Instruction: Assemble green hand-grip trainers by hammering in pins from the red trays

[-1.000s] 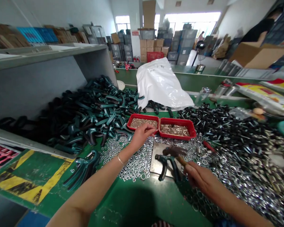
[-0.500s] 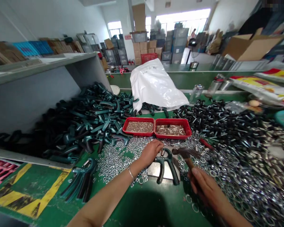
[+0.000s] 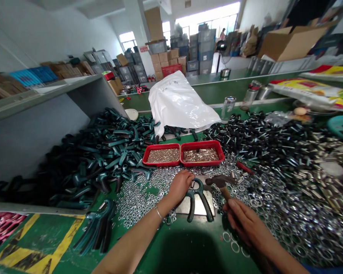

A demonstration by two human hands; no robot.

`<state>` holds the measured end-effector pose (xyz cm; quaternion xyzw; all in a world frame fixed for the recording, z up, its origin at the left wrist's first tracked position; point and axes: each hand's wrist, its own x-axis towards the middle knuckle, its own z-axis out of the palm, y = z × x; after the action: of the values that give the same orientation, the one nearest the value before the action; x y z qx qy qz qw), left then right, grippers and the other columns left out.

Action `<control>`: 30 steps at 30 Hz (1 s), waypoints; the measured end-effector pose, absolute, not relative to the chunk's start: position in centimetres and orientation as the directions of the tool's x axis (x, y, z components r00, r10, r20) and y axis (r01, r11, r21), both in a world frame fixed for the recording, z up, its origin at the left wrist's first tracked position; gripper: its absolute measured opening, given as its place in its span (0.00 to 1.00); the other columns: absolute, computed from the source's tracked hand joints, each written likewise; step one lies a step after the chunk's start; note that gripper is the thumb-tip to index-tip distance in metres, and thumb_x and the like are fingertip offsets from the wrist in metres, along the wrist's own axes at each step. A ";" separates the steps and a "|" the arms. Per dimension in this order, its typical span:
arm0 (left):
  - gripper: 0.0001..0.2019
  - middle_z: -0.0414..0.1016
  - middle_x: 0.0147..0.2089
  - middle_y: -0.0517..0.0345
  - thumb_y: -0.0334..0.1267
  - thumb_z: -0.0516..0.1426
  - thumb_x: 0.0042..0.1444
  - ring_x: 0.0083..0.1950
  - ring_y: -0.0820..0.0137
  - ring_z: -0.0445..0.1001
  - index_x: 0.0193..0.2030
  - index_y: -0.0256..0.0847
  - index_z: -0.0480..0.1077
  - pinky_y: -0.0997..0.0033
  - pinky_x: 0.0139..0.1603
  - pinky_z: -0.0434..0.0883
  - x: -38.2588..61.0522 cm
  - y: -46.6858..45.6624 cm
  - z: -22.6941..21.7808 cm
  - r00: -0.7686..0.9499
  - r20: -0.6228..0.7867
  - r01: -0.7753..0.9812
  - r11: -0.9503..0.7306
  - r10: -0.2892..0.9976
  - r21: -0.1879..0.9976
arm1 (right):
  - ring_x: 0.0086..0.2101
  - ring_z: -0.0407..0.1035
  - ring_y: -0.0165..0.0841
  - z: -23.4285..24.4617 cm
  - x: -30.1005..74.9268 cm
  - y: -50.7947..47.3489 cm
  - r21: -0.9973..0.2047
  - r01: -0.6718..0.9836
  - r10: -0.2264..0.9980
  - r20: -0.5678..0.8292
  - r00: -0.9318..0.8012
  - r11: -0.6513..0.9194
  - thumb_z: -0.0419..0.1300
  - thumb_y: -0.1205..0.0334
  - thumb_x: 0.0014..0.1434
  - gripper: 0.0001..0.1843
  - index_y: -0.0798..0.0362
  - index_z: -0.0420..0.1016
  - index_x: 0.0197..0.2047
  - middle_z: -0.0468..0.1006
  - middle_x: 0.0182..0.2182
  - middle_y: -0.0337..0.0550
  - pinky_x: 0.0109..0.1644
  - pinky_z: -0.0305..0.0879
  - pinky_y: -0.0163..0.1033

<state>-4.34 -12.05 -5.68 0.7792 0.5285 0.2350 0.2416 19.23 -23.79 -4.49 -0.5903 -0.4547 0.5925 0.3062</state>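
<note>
The left hand (image 3: 180, 186) clamps a dark green spring hand gripper (image 3: 198, 185) on a steel plate (image 3: 196, 207), the right hand (image 3: 246, 222) grips a wooden-handled steel hammer (image 3: 220, 181), and a large dark green heap of matching grippers (image 3: 103, 152) lies beyond.

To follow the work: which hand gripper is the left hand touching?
The hand gripper lying on the metal plate, under the left hand; the others lie apart from it.

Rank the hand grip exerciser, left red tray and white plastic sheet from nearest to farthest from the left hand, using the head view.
From the left hand:
1. Hand grip exerciser: touching it, to its right.
2. Left red tray: just ahead.
3. White plastic sheet: farther ahead, beyond the trays.
</note>
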 end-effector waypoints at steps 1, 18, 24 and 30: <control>0.12 0.76 0.38 0.55 0.36 0.52 0.66 0.41 0.68 0.73 0.35 0.38 0.75 0.70 0.47 0.67 -4.3 -12.1 -5.7 0.330 0.109 0.711 -0.323 0.938 0.624 | 0.11 0.52 0.22 -4.6 19.3 -23.8 -0.902 0.168 0.902 -0.418 -0.112 -0.397 0.47 0.35 0.64 0.25 0.50 0.66 0.40 0.68 0.18 0.30 0.11 0.45 0.27; 0.10 0.72 0.47 0.52 0.39 0.52 0.67 0.51 0.64 0.69 0.49 0.40 0.69 0.60 0.56 0.67 -5.3 -13.4 -6.8 0.469 0.251 0.685 -0.528 0.847 0.501 | 0.16 0.61 0.27 -1.0 20.4 -21.0 -0.895 0.389 0.906 -0.335 -0.260 -0.219 0.45 0.39 0.66 0.23 0.49 0.67 0.40 0.71 0.23 0.34 0.19 0.57 0.33; 0.13 0.69 0.46 0.51 0.46 0.58 0.61 0.52 0.60 0.67 0.45 0.40 0.67 0.53 0.57 0.65 -5.9 -17.3 -4.9 0.322 0.238 0.767 -0.400 0.916 0.501 | 0.26 0.66 0.33 2.9 19.2 -18.5 -0.777 0.616 0.940 -0.102 -0.327 0.130 0.41 0.43 0.70 0.23 0.49 0.63 0.32 0.69 0.23 0.36 0.32 0.61 0.38; 0.11 0.69 0.45 0.48 0.42 0.60 0.58 0.50 0.56 0.67 0.43 0.37 0.68 0.50 0.56 0.65 -5.7 -18.8 -4.6 0.322 0.121 0.846 -0.343 0.939 0.408 | 0.26 0.68 0.36 0.9 16.9 -16.1 -0.705 0.690 0.889 -0.199 -0.413 0.163 0.46 0.44 0.68 0.21 0.49 0.68 0.33 0.73 0.23 0.40 0.34 0.61 0.40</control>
<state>-5.66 -18.79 -4.55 0.8016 0.5566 0.1703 0.1364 16.92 -16.05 0.91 -0.5257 -0.7511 0.3770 0.1317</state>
